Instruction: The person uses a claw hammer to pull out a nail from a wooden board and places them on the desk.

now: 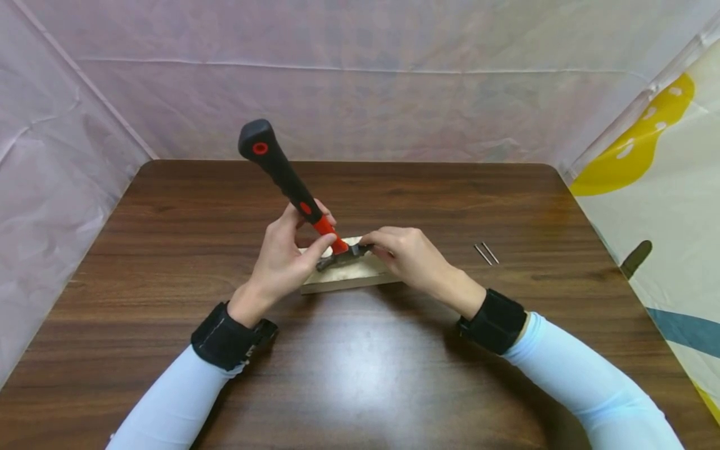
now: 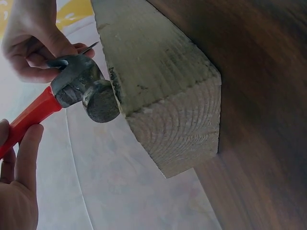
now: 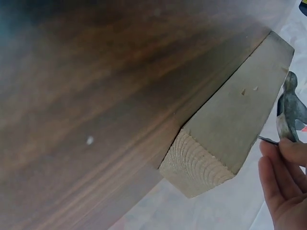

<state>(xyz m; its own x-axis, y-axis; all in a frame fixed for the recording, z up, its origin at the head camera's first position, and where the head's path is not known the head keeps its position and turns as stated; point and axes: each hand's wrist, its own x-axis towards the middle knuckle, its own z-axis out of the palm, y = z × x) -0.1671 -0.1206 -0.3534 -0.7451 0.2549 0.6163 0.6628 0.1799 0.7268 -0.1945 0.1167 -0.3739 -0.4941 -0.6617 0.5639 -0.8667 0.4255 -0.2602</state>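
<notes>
1. on the dark wood-grain table (image 1: 169,250) lies a pale rough-sawn wooden block (image 1: 360,273).
2. left hand (image 1: 284,253) grips the red-and-black claw hammer (image 1: 292,187), its steel head on the block.
3. right hand (image 1: 407,253) pinches a thin steel nail (image 3: 267,140) at the claw.

A red-and-black hammer (image 1: 292,187) is tilting up-left at frame centre, its steel head resting on a pale wood block (image 1: 360,275), claw catching a thin nail (image 3: 268,140).

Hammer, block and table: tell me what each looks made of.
Hammer: dull grey metal head, scuffed; handle looks like black and red moulded plastic or rubber.
Block: raw softwood, unfinished; curved growth rings show on the end.
Table: dark wood grain with a glossy sheen, possibly veneer or laminate.
</notes>
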